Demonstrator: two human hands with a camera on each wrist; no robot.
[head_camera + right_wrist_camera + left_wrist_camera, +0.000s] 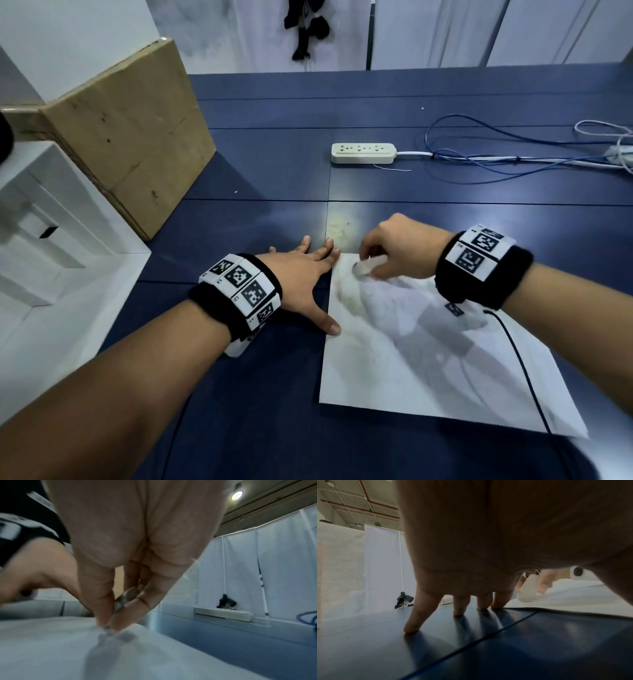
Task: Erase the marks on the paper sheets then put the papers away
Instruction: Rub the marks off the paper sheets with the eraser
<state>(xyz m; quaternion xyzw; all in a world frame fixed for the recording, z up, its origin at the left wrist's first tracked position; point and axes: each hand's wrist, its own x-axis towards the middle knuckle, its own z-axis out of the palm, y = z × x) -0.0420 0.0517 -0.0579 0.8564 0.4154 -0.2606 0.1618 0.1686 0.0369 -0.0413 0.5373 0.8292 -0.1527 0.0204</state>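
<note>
A white paper sheet (428, 363) lies on the dark blue table (274, 164) in front of me. My right hand (387, 260) pinches a white eraser (364, 268) and holds its tip on the sheet's far left corner; the hand is blurred. The eraser (528, 589) also shows in the left wrist view, and its grey end (126, 597) shows between thumb and finger in the right wrist view. My left hand (305, 274) lies flat and spread on the table, its fingertips (498, 605) and thumb touching the paper's (573, 599) left edge.
A white power strip (363, 153) with blue and white cables (513, 157) lies further back on the table. A cardboard box (130, 137) and a white shelf unit (44, 222) stand at the left. A thin black cable (524, 370) crosses the sheet.
</note>
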